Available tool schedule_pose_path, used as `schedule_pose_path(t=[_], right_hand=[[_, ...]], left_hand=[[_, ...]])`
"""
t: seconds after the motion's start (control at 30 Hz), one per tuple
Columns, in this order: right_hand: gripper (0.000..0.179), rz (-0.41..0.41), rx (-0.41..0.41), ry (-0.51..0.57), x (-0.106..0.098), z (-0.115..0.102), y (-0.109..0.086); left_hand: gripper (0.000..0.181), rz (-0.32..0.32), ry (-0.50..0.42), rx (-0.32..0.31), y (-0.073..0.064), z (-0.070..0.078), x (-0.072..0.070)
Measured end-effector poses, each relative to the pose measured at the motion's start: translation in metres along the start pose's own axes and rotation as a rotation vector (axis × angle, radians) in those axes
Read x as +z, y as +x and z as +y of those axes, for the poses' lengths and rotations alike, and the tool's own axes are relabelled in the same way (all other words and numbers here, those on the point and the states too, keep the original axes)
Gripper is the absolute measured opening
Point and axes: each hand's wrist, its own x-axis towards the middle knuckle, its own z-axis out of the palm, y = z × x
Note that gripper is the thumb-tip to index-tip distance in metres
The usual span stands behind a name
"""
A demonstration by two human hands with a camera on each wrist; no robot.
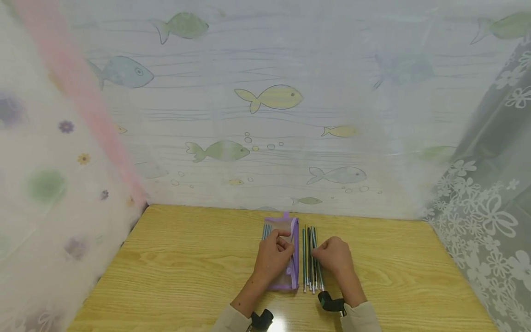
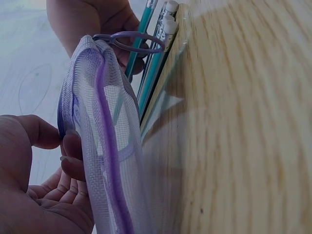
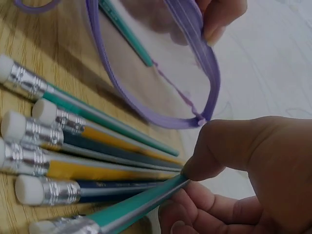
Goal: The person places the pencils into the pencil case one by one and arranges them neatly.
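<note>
A mesh pencil pouch [image 1: 283,282] with purple zipper trim lies on the table, its mouth held apart. My left hand [image 1: 274,254] pinches one zippered edge [image 3: 207,63] between thumb and fingers. Inside the pouch are several pencils [image 1: 266,232]; a green one [image 3: 127,35] shows through the opening in the right wrist view. To the pouch's right, my right hand [image 1: 335,256] pinches a green pencil [image 3: 141,202] with a silver stripe, slanted over the others. Beneath it lies a row of loose pencils [image 1: 308,269], green, yellow and dark blue, with white erasers pointing toward me.
The wood-grain table [image 1: 182,267] extends to both sides of the pouch. Behind it hangs a fish-print curtain [image 1: 269,161], with a floral sheet [image 1: 50,221] at the left and white-flowered lace [image 1: 489,221] at the right. A purple loop [image 2: 134,41] sticks out from the pouch's end.
</note>
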Motion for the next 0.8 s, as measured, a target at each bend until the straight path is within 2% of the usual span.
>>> schedule_pose_path(t=[0.27, 0.47, 0.8], right_hand=[[0.03, -0.014, -0.044, 0.03, -0.001, -0.008, -0.004], [0.02, -0.012, -0.064, 0.049, 0.001, -0.012, -0.005], [0.015, -0.032, -0.057, 0.081, 0.005, -0.018, -0.006]], left_hand=[[0.032, 0.002, 0.007, -0.005, 0.001, 0.0, 0.001], [0.032, 0.004, 0.008, -0.008, 0.0, 0.001, 0.001], [0.032, 0.014, 0.011, -0.009, 0.001, 0.0, 0.001]])
